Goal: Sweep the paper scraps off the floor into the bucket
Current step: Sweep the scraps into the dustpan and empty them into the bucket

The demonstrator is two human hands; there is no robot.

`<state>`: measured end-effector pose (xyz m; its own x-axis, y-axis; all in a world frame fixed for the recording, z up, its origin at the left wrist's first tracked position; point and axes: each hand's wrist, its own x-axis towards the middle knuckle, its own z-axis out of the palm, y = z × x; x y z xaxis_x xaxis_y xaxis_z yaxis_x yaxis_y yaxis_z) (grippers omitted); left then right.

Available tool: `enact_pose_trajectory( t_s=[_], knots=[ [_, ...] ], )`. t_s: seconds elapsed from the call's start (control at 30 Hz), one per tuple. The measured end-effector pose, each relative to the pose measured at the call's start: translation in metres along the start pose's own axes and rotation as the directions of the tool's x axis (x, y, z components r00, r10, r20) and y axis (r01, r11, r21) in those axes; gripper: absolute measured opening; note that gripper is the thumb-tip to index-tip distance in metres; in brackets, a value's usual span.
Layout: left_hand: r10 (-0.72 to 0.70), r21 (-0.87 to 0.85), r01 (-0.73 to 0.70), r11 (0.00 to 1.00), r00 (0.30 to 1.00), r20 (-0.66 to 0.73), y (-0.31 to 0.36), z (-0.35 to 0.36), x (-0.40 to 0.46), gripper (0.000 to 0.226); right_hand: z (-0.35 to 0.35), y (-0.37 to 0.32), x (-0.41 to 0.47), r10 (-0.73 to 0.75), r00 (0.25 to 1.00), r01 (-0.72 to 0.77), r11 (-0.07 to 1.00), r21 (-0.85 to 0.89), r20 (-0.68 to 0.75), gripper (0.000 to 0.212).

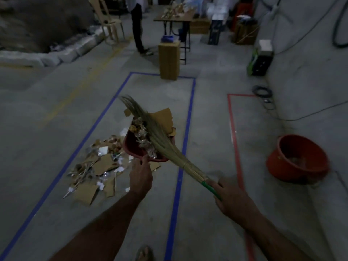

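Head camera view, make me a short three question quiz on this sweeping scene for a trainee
1. True or false: the left hand holds the red dustpan.
2. Which hand grips the broom? A left, B right.
3. Fill in: the orange bucket stands outside the ___ tape line.

Key: 1 true. 2 B, the right hand. 3 red. Scraps remain on the floor.

No text, label, brand or number can be read anywhere — the light is dim and the far things are blurred. The boxes (214,32) at one o'clock and the green-edged box (260,61) at two o'clock carry marks, but these are too small and dark to make out.
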<state>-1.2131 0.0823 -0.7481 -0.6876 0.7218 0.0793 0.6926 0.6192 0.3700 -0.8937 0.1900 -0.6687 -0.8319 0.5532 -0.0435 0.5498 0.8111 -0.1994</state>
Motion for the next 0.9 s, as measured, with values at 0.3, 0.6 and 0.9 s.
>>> enact_pose_trajectory(
  t_s=[0.3, 0.6, 0.9],
  knots=[
    [0.139, -0.102, -0.128, 0.986, 0.984, 0.108, 0.229, 0.096, -0.029, 0.028, -0.045, 0.178, -0.126, 0.230, 0.973, -0.229, 0.972, -0.044, 0.003, 0.077],
    [0.325, -0.160, -0.296, 0.942, 0.923, 0.205, 0.417, 0.171, -0.048, 0.030, -0.064, 0.307, -0.224, 0.483, 0.873, -0.478, 0.875, -0.074, 0.073, 0.076],
    [0.451, -0.202, -0.404, 0.892, 0.824, 0.343, 0.571, 0.283, -0.039, 0.036, -0.061, 0.430, -0.259, 0.625, 0.764, -0.630, 0.776, -0.018, 0.161, 0.082]
  ],
)
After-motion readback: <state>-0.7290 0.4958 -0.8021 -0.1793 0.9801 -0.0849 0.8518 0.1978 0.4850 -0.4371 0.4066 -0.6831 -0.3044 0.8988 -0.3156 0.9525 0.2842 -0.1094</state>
